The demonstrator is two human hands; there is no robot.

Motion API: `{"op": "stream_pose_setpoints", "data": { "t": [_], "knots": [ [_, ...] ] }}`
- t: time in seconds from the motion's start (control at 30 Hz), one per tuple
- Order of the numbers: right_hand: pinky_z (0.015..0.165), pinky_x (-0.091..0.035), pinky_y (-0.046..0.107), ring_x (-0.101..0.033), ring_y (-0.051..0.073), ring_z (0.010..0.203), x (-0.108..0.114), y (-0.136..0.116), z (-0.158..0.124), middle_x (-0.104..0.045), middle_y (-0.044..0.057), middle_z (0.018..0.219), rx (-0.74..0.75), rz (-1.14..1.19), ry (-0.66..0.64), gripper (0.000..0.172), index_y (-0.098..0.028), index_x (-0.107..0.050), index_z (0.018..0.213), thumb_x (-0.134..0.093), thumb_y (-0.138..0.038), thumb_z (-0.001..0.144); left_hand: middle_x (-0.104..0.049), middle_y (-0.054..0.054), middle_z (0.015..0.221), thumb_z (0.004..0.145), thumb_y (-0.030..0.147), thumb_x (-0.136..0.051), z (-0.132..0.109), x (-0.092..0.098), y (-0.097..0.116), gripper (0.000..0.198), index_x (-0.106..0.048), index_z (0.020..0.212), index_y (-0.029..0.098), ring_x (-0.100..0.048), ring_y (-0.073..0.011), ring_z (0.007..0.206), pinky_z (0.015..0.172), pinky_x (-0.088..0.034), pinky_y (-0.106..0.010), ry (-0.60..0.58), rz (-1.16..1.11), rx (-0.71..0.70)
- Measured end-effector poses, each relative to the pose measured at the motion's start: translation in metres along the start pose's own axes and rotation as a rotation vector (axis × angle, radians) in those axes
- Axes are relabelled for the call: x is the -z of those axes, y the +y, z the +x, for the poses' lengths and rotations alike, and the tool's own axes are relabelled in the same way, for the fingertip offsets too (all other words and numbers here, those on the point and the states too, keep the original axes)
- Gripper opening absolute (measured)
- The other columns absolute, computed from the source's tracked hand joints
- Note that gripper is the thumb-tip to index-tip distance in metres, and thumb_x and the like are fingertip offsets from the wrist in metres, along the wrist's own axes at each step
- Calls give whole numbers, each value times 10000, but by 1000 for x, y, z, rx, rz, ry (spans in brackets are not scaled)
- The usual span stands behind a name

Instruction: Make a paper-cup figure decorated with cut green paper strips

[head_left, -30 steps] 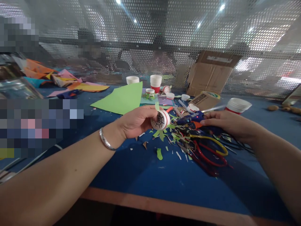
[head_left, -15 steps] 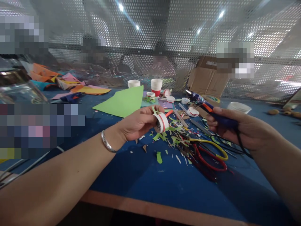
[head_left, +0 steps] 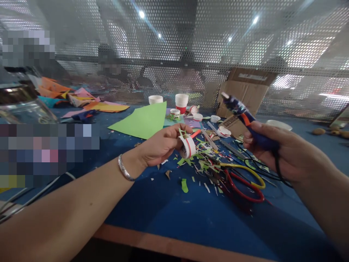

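My left hand (head_left: 160, 145) is closed around a cut-down white paper cup with a red band (head_left: 187, 146), held sideways above the blue table (head_left: 191, 214); a green paper strip sticks up from the cup. My right hand (head_left: 275, 151) grips a blue glue gun (head_left: 244, 116) by its handle, with the nozzle pointing up and to the left and its black cord hanging down from the hand. The glue gun and the cup are apart, roughly a hand's width.
Green paper scraps and red and yellow scissors (head_left: 240, 182) lie between my hands. Behind them are a green paper sheet (head_left: 143, 120), stacked paper cups (head_left: 181, 100), a cardboard box (head_left: 245, 91) and coloured paper (head_left: 81, 100) at far left. A perforated screen closes the far side.
My right hand has picked the glue gun up off the table and raised it, tipping the nozzle upward. My left hand has kept the cup and turned it slightly.
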State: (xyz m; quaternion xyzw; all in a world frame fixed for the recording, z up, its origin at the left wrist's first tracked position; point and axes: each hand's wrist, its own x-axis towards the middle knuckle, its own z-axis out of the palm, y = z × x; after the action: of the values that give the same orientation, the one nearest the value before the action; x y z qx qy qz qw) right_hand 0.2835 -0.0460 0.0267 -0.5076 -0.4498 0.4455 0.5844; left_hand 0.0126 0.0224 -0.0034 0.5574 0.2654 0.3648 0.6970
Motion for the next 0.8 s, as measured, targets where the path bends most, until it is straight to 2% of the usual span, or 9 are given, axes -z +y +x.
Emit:
{"op": "stream_pose_setpoints", "data": {
  "t": [0.13,0.27,0.37,0.5,0.6,0.7,0.8],
  "knots": [
    [450,-493,143,-551,101,613,-3,4,-1,-626,21,714,-160,83,28,343,-184,-719,747,-979,-350,596,-642,-18,820,739,123,-758,-1,-2,0,276,-643,986,168,-622,-150,741,635,-488,-254,-20,-3,1],
    [553,-563,157,-552,98,642,-7,5,-4,-605,4,758,-235,221,32,286,-178,-720,787,-949,-267,640,-633,-20,773,718,111,-755,-3,-3,1,186,-639,855,161,-606,-140,683,616,-500,-259,-80,20,-3],
    [573,-552,153,-495,73,623,-12,1,-7,-550,-25,736,-267,303,22,299,-174,-701,801,-944,-222,634,-646,-28,776,738,123,-734,-3,-1,1,156,-635,852,162,-597,-137,664,624,-511,-267,-67,11,-3],
    [557,-514,150,-429,52,602,-16,-2,-11,-453,-54,693,-246,364,-67,323,-158,-683,808,-951,-193,630,-631,-27,774,723,137,-763,-1,3,1,179,-633,844,157,-612,-151,733,615,-490,-241,-45,-40,-23],
    [537,-500,151,-425,52,603,-14,1,-11,-455,-51,691,-178,340,-120,303,-150,-697,824,-941,-198,651,-606,-21,750,723,179,-789,1,4,1,189,-643,840,152,-616,-163,757,584,-467,-228,-39,-67,-23],
    [426,-432,137,-457,61,562,-11,6,-13,-499,-34,660,-110,200,-156,294,-166,-679,760,-934,-271,658,-601,-21,742,751,195,-779,2,4,1,174,-659,870,154,-616,-167,750,564,-453,-229,-11,-79,11],
    [344,-347,134,-481,72,494,-14,9,-17,-526,-25,596,-120,65,-171,337,-183,-643,681,-932,-352,648,-612,-26,743,747,154,-752,1,3,2,178,-671,905,152,-630,-171,770,598,-460,-233,16,-81,23]
  ]
}}
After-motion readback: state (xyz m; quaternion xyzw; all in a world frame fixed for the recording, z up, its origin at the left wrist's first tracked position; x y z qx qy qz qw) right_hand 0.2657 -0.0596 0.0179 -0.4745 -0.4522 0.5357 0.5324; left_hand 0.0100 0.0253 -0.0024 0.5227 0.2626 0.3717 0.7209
